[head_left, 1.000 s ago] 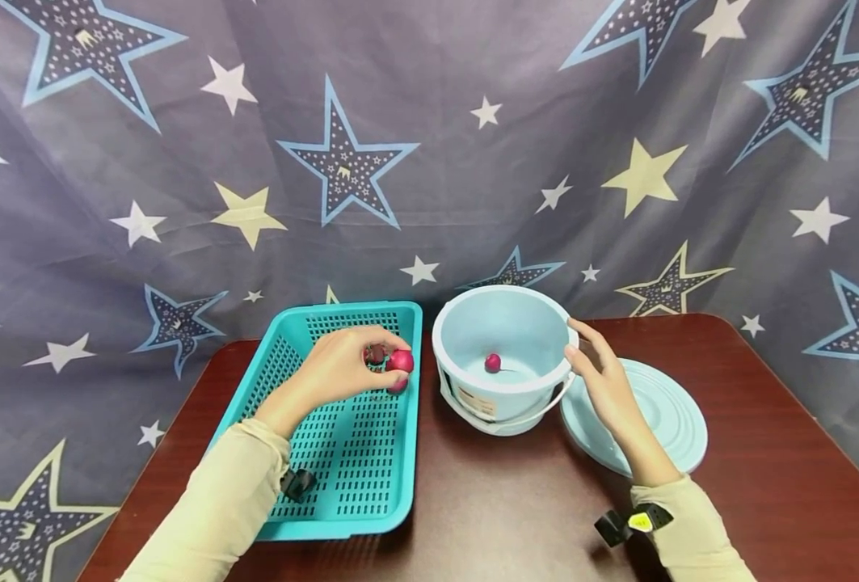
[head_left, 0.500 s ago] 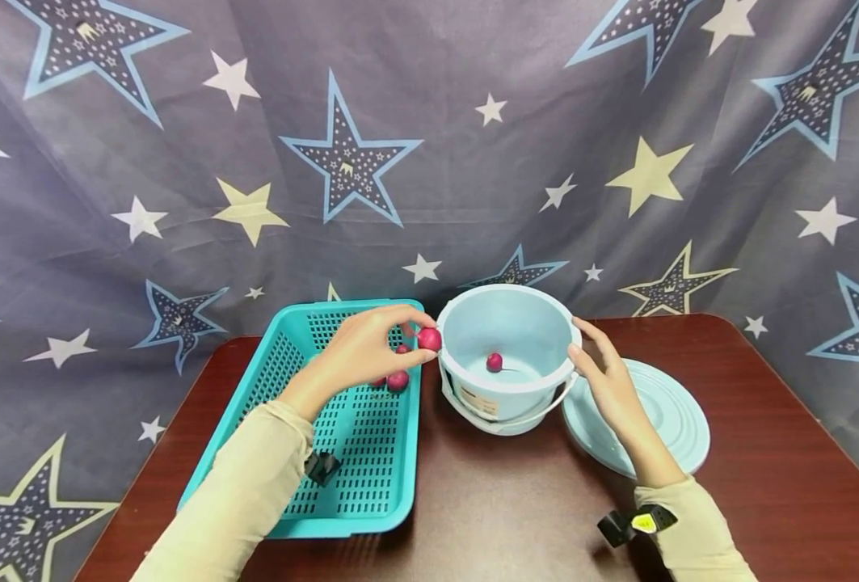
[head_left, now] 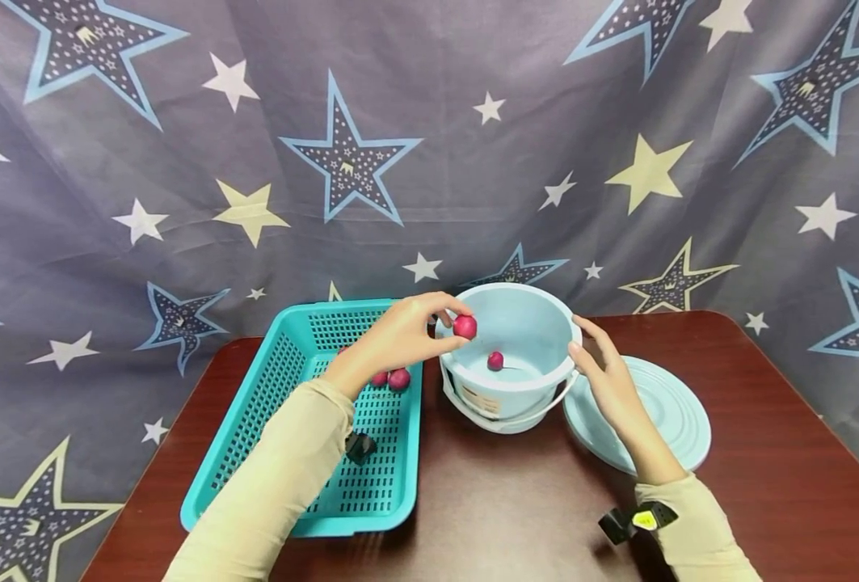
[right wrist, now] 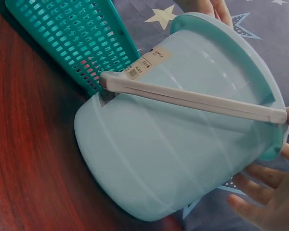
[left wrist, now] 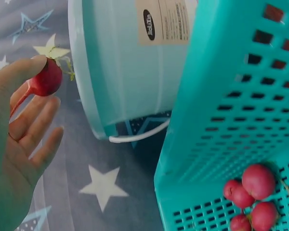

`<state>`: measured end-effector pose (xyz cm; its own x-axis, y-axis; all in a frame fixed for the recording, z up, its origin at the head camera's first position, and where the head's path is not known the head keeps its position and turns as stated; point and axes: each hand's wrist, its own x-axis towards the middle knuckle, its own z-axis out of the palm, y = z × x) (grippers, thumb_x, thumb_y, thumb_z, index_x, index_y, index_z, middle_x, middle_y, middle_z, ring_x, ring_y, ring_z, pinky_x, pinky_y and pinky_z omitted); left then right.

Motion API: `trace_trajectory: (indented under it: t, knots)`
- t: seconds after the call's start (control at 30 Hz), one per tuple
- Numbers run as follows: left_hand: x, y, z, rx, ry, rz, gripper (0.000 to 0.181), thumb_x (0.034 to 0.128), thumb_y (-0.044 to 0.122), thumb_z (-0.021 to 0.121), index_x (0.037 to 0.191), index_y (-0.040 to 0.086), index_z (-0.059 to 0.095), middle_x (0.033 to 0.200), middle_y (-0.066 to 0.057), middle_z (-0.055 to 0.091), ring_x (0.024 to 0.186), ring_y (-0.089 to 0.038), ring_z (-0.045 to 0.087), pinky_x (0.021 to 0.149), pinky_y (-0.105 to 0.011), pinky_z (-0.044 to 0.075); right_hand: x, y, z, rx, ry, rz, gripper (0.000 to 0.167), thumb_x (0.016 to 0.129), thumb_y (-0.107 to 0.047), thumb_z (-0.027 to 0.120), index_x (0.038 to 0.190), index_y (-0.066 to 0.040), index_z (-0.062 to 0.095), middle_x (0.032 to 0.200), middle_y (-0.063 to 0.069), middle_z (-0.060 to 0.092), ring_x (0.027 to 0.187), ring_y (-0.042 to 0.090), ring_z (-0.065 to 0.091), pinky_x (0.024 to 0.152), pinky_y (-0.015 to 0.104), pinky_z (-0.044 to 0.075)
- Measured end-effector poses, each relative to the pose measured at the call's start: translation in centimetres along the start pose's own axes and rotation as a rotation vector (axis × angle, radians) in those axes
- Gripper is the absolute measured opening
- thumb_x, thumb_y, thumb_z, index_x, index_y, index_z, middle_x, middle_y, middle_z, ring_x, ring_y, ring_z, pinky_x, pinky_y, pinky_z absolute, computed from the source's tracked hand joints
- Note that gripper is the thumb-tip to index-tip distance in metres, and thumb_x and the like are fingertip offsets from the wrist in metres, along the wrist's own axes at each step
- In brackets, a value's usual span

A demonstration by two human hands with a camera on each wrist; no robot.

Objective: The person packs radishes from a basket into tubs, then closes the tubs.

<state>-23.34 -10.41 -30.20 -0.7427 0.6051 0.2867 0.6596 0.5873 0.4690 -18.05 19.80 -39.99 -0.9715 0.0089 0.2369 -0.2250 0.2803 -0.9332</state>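
Observation:
The left hand [head_left: 409,330] pinches a red radish [head_left: 465,326] between thumb and fingers, over the left rim of a pale blue bucket [head_left: 505,404]. In the left wrist view the held radish [left wrist: 48,78] shows a thin root and short stem. One radish [head_left: 495,360] lies inside the bucket. On the bucket's right rim rests the right hand [head_left: 611,392], its thumb and fingers around the edge. Several radishes [left wrist: 258,181] lie in the teal basket [head_left: 413,453], left of the bucket; the left arm partly covers them in the head view.
A pale blue round lid [head_left: 672,416] lies on the brown table [head_left: 502,501], right of the bucket and partly behind the right hand. The bucket's white handle [right wrist: 197,99] hangs down its near side. A grey curtain with stars [head_left: 444,202] stands behind the table.
The left hand has lifted a radish from the basket and moved right with it to the bucket. The right hand has stayed at the rim.

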Motion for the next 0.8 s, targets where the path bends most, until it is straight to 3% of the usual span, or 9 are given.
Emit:
trace_trajectory:
  t: [0.17, 0.33, 0.5, 0.8]
  knots:
    - [1.1, 0.4, 0.9, -0.022, -0.063, 0.022, 0.038, 0.0856, 0.029, 0.079, 0.121, 0.021, 0.069, 0.111, 0.011, 0.066, 0.096, -0.006, 0.059, 0.080, -0.027, 0.050, 0.0, 0.1, 0.1, 0.000, -0.002, -0.003, 0.053, 0.106, -0.032, 0.048, 0.154, -0.018, 0.034, 0.145, 0.018, 0.046, 0.125, 0.019, 0.046, 0.089, 0.018, 0.042]
    - [2.0, 0.7, 1.7, 0.022, -0.136, 0.043, 0.035, 0.0866, 0.032, 0.078, 0.119, 0.023, 0.069, 0.111, 0.014, 0.066, 0.096, -0.003, 0.059, 0.081, -0.026, 0.049, -0.1, 0.1, 0.1, 0.002, 0.004, -0.008, 0.053, 0.106, -0.032, 0.047, 0.154, -0.017, 0.034, 0.145, 0.018, 0.046, 0.120, 0.009, 0.046, 0.089, 0.018, 0.041]
    - [2.2, 0.6, 2.8, 0.077, -0.190, 0.026, 0.035, 0.0874, 0.032, 0.078, 0.120, 0.023, 0.070, 0.111, 0.013, 0.066, 0.096, -0.005, 0.060, 0.081, -0.027, 0.049, -0.1, 0.3, 0.0, 0.008, 0.008, -0.011, 0.052, 0.106, -0.032, 0.047, 0.154, -0.017, 0.034, 0.143, 0.019, 0.047, 0.118, 0.007, 0.047, 0.090, 0.018, 0.041]
    - [2.3, 0.4, 3.3, 0.114, -0.217, -0.002, 0.034, 0.0888, 0.032, 0.076, 0.121, 0.023, 0.069, 0.113, 0.012, 0.066, 0.097, -0.006, 0.059, 0.080, -0.027, 0.049, 0.1, 0.3, 0.0, 0.010, 0.018, -0.010, 0.052, 0.106, -0.032, 0.047, 0.153, -0.015, 0.035, 0.139, 0.021, 0.050, 0.115, 0.007, 0.049, 0.089, 0.018, 0.042]
